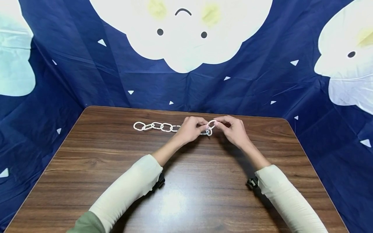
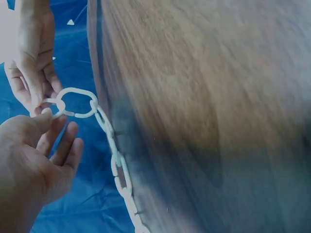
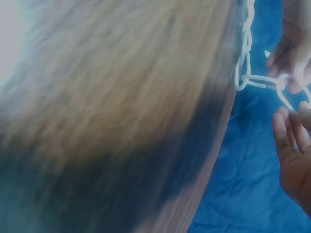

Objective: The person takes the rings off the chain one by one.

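Note:
A white chain of oval plastic links [image 1: 157, 126] lies across the far part of the table and runs behind my left hand [image 1: 190, 129]. Between my two hands the end link [image 1: 213, 121] is held up off the table. My left thumb and fingers pinch its left side, while my right hand [image 1: 234, 130] pinches the opposite side. Hooked through it hangs the neighbouring link [image 2: 77, 91], which shows a small gap in its lower side. In the right wrist view the end link [image 3: 283, 97] sits between the fingertips of both hands, and more links trail away toward the table.
The brown wood-grain table [image 1: 186, 155] has its far edge just beyond the hands. Dark blue cloth [image 1: 116, 81] with white clouds and small triangles hangs behind and at both sides. Small black devices [image 1: 252, 183] are strapped under the sleeved wrists.

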The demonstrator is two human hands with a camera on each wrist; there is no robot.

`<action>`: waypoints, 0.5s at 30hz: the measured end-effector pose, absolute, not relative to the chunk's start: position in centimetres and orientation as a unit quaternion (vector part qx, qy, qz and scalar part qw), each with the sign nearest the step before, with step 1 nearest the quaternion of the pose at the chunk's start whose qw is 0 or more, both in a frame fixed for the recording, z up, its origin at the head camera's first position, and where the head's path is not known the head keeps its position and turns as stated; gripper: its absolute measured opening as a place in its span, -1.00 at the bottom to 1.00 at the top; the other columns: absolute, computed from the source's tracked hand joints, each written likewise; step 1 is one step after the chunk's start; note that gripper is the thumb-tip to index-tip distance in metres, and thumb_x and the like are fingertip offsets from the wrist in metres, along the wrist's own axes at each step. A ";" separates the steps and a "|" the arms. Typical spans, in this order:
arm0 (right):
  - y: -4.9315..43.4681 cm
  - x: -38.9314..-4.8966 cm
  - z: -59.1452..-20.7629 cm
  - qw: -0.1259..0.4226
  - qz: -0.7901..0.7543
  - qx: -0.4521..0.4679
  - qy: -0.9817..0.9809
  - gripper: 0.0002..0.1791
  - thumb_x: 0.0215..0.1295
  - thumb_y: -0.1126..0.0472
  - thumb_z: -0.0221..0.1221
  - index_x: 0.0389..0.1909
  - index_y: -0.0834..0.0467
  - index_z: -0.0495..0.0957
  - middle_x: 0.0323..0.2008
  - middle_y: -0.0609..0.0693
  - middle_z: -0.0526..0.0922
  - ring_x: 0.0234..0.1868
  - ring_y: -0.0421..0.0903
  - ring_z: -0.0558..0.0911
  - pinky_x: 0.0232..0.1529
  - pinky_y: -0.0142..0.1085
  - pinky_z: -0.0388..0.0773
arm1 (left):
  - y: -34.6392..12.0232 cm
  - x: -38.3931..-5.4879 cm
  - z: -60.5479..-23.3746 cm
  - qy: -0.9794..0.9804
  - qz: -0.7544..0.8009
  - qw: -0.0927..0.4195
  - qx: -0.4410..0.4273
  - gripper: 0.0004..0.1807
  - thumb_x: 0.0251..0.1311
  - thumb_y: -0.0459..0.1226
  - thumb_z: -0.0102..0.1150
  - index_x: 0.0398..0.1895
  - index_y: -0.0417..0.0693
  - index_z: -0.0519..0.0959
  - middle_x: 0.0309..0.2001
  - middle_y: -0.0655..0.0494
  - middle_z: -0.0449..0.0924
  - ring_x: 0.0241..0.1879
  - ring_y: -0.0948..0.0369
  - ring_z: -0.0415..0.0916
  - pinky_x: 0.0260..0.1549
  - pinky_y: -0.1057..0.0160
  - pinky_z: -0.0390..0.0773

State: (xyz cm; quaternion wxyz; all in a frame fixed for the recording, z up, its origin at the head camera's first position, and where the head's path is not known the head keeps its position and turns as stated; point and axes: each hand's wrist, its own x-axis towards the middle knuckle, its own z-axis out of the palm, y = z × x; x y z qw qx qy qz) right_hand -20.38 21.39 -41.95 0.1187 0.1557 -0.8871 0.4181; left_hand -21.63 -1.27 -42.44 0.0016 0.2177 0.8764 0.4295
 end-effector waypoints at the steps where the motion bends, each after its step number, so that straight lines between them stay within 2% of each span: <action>1: 21.2 -20.4 -41.8 0.122 0.418 0.161 -0.886 -0.81 0.51 0.19 0.48 0.04 0.15 0.89 -0.05 0.10 0.93 -0.09 -0.11 0.77 -0.06 -0.49 0.58 | -1.5 -21.6 -42.3 0.878 0.426 -0.001 0.218 -0.80 0.56 -0.20 0.42 0.06 -0.08 0.87 -0.03 0.08 0.94 0.11 0.12 0.82 0.28 0.04 0.69; 9: 19.7 -20.6 -40.8 0.131 0.441 0.184 -0.869 -0.83 0.48 0.23 0.50 0.00 0.17 0.89 -0.07 0.11 0.92 -0.13 -0.33 0.73 -0.06 -0.62 0.60 | -3.1 -21.6 -41.5 0.874 0.438 -0.010 0.210 -0.81 0.55 -0.20 0.44 0.03 -0.11 0.87 -0.08 0.05 0.93 0.01 0.10 0.82 0.21 0.00 0.71; 15: 18.9 -20.5 -40.2 0.126 0.461 0.193 -0.857 -0.81 0.48 0.26 0.49 0.03 0.20 0.88 -0.07 0.15 0.92 -0.14 -0.35 0.75 -0.05 -0.58 0.64 | -3.8 -21.5 -41.0 0.863 0.465 -0.028 0.194 -0.84 0.54 -0.23 0.44 0.00 -0.10 0.87 -0.10 0.09 0.93 -0.05 0.14 0.80 0.13 0.04 0.73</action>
